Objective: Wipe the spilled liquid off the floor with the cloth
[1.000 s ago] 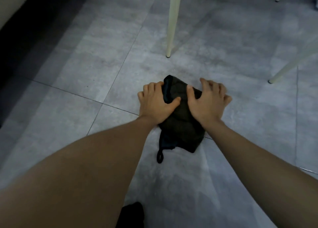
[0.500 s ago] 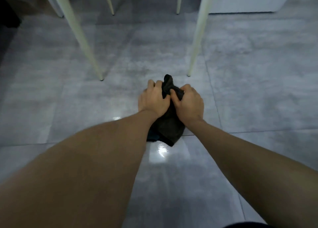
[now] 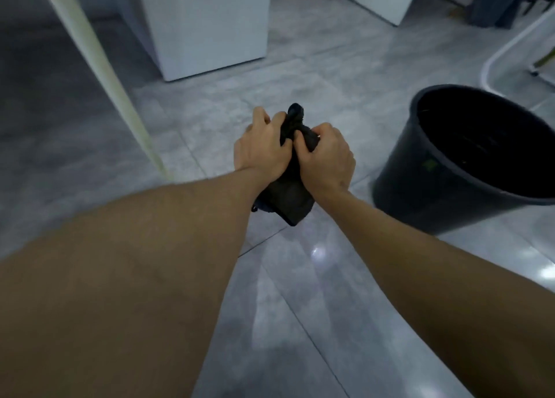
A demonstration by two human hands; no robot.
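**Cloth lifted clear, bucket close on the right**

Lifted off the tiles since a second ago, when pressed flat under both spread palms; now bunched and held in the air, with a dark bucket (image 3: 468, 157) newly in view at the right.

Both fists closed tight on the cloth (image 3: 289, 196): left hand (image 3: 261, 148) on its left side, right hand (image 3: 326, 157) on its right, thumbs meeting at the top. Held roughly upright, long axis running up and down between the fists; a small twisted knob pokes out above the knuckles and a thicker folded wad hangs below the wrists, clear of the floor (image 3: 210, 118).

Bucket lies to the right of the grip and near it, so nearer the right hand; open mouth tilted into view, inside too dark to read. Judging by the two-fisted clamp, probably readying to wring, which would call for a short carry to the right until the hanging end sits over the rim.

Soft, dark, matte fabric, thick enough to hold folds, likely heavy if soaked. Bucket: smooth rigid plastic by the look of it, round, tapering downward. Grey mottled tiles, glossy below the arms with bright glints; wet sheen or only lamp reflection cannot be told. Pale slanted furniture leg (image 3: 102, 67) at left, white cabinet (image 3: 210, 28) behind.
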